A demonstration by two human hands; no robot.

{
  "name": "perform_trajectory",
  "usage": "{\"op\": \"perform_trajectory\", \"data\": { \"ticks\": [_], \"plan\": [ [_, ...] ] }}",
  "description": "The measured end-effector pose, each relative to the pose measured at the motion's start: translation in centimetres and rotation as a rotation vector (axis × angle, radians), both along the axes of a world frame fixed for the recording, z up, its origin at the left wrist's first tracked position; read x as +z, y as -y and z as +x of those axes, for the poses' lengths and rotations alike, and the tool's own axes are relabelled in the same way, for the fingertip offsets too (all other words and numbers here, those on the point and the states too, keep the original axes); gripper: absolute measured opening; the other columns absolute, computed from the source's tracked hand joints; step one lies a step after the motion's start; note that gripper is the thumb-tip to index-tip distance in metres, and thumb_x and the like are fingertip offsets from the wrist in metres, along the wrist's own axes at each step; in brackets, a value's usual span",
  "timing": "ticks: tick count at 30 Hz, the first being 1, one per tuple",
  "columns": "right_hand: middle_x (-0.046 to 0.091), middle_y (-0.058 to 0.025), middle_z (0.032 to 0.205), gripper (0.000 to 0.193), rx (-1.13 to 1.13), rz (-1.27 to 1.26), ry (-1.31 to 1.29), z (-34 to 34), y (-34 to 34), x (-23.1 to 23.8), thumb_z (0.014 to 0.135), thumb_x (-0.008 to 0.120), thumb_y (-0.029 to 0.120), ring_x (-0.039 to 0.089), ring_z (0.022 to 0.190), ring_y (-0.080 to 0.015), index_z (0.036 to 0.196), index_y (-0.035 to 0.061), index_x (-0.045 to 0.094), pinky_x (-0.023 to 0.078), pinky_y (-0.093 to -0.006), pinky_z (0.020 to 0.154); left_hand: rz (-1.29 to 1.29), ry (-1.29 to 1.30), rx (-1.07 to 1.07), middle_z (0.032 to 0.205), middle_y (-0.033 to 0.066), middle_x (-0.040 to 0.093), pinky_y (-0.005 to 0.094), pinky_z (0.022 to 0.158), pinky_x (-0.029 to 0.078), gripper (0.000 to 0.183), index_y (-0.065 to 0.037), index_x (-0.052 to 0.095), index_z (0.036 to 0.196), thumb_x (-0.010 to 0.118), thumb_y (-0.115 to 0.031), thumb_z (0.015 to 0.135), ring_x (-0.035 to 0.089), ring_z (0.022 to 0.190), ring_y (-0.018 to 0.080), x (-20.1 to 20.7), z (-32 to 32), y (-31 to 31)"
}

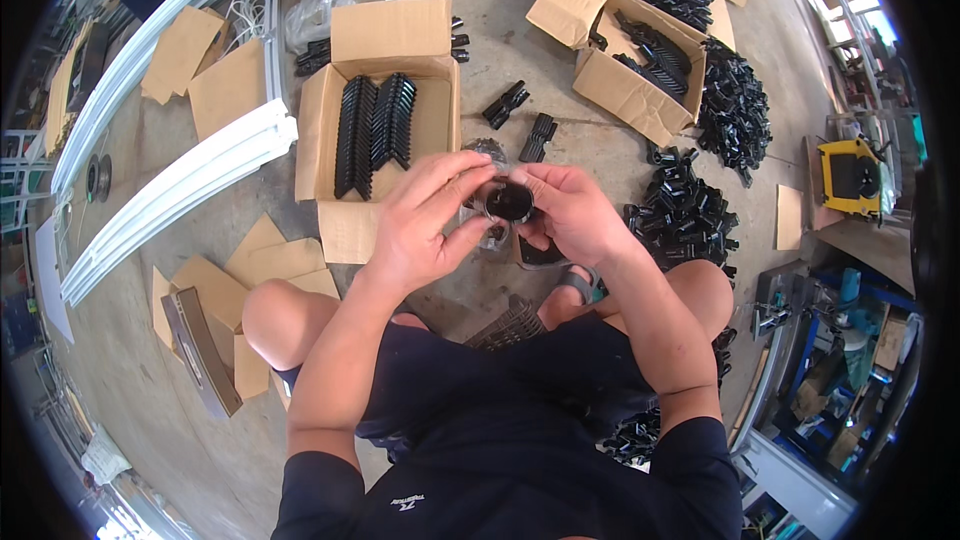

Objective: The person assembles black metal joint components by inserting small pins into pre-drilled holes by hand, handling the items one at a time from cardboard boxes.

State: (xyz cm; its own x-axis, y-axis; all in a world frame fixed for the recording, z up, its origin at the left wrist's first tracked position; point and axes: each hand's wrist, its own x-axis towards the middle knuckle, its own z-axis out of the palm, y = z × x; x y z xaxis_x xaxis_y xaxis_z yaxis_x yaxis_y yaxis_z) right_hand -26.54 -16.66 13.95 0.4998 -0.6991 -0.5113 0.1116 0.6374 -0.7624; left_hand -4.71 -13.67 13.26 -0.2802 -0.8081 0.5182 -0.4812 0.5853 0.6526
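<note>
In front of my chest, both hands are at a black round fitting (511, 202) with an open, hollow end facing up. My right hand (578, 215) grips its right side, thumb on top and fingers curled beneath. My left hand (425, 215) closes on the left side with bent fingers and thumb; the exact contact is partly hidden. Below the hands, a clear plastic bag (494, 238) with dark small pieces shows in part. Just beyond them two black plastic fittings, one nearer (539, 137) and one farther (506, 104), lie on the concrete floor.
An open cardboard box (430, 130) ahead to the left holds black parts (376, 132) stacked in two rows. Another box (625, 95) of black parts stands ahead right, beside heaps of loose ones (685, 210). White profiles (190, 195) lie left; a yellow machine (850, 180) stands right.
</note>
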Motion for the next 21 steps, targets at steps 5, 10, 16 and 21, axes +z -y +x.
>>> {"op": "perform_trajectory", "data": {
  "ticks": [5, 10, 16, 21],
  "plan": [
    [0.069, -0.0042, 0.096, 0.026, 0.097, -0.455, -0.29, 0.1, -1.1, 0.6, 0.097, 0.07, 0.016, 0.065, 0.071, -0.0149, 0.118, 0.001, 0.066, 0.052, -0.0282, 0.064, 0.387, -0.34, 0.019, 0.12, 0.0134, 0.067, 0.0314, 0.087, 0.054, 0.036, 0.002, 0.069, 0.119, 0.078, -0.007, 0.086, 0.068, 0.099, 0.0217, -1.5, -0.5, -0.8],
    [0.066, -0.014, 0.113, 0.04, 0.099, -1.037, -0.506, -0.2, -1.3, 0.4, 0.086, 0.076, 0.009, 0.069, 0.08, -0.0349, 0.123, -0.0007, 0.063, 0.056, -0.0386, 0.075, 0.489, -0.446, -0.037, 0.117, 0.0116, 0.068, 0.0304, 0.084, 0.055, 0.033, 0.002, 0.069, 0.118, 0.077, -0.004, 0.087, 0.067, 0.098, 0.0185, -1.6, -0.6, -0.7],
    [0.067, -0.015, 0.11, 0.038, 0.25, -1.226, -0.712, -0.9, -1.8, 0.0, 0.084, 0.077, 0.014, 0.07, 0.082, -0.0368, 0.116, -0.0015, 0.065, 0.058, -0.0436, 0.07, 0.459, -0.299, -0.075, 0.112, 0.0101, 0.067, 0.0309, 0.085, 0.056, 0.033, 0.003, 0.069, 0.117, 0.077, -0.002, 0.086, 0.068, 0.094, 0.0176, -1.3, -0.5, -0.5],
    [0.067, -0.0135, 0.107, 0.036, 0.281, -1.256, -0.767, -0.9, -2.1, -0.5, 0.085, 0.076, 0.016, 0.07, 0.076, -0.0357, 0.115, -0.0015, 0.065, 0.057, -0.0436, 0.065, 0.554, -0.404, -0.057, 0.102, 0.0092, 0.066, 0.03, 0.081, 0.055, 0.032, 0.005, 0.067, 0.113, 0.079, -0.003, 0.085, 0.065, 0.091, 0.0171, -1.7, -1.0, -0.5]
  ]
}}
